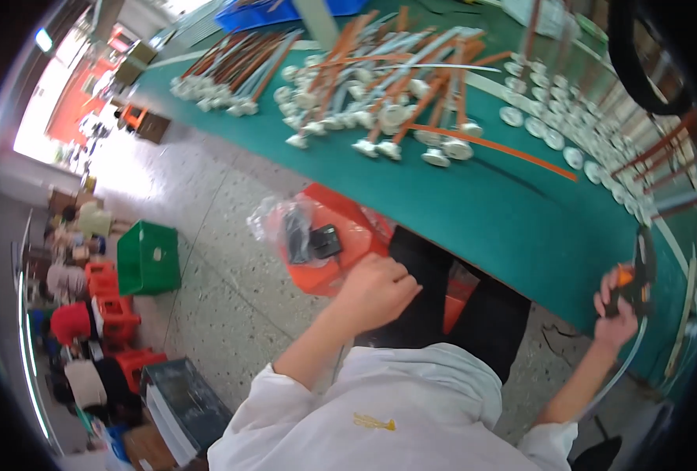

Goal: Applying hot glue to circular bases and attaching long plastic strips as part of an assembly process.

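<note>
My right hand [615,320] grips a black hot glue gun [643,275] with an orange trigger, its nozzle pointing away over the table's right part. A pale cable trails from the gun's lower end. My left hand [376,292] is off the table, above my lap, next to an orange stool. Its fingers are curled in and nothing shows in them. On the green table [474,224] lies a loose pile of orange and grey strips [419,63] with white round bases. One orange strip [505,151] juts from the pile toward the right.
Rows of white round bases [554,139], some with upright brown strips, fill the right back. A bundle of brown strips [242,63] lies far left. The orange stool [341,212] bears a plastic bag and black items. A green crate [148,259] and seated people are left.
</note>
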A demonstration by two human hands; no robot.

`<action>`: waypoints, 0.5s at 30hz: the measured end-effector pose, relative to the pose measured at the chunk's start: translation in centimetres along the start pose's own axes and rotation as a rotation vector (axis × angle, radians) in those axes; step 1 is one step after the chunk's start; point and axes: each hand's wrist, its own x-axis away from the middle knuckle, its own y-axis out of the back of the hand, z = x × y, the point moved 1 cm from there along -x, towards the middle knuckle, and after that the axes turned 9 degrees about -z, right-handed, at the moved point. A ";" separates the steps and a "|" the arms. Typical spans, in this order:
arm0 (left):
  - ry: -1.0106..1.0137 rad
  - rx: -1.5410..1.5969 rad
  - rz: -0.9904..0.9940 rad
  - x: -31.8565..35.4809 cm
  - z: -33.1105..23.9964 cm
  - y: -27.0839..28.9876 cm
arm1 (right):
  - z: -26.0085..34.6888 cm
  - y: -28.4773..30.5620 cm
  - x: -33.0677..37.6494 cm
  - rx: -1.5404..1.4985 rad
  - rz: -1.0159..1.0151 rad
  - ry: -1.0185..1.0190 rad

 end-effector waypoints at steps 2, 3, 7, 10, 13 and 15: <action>-0.133 0.039 -0.300 -3.2 -0.1 2.0 | -1.5 -0.4 -0.8 -0.079 -0.017 -0.031; -0.156 0.050 -0.296 -5.2 0.0 2.5 | -2.4 -0.5 -1.0 -0.095 -0.027 -0.021; -0.175 -0.131 -0.522 -12.6 0.4 4.1 | -2.2 -1.1 -0.7 0.146 -0.200 -0.032; -0.103 -0.195 -0.517 -16.7 0.8 3.8 | -2.3 -2.1 -0.7 0.228 -0.295 -0.052; -0.123 -0.253 -0.487 -19.4 0.7 2.5 | -2.3 -1.6 -0.7 0.193 -0.271 -0.053; -0.134 -0.342 -0.484 -20.5 0.5 1.8 | -2.3 -1.9 -0.7 0.182 -0.248 -0.071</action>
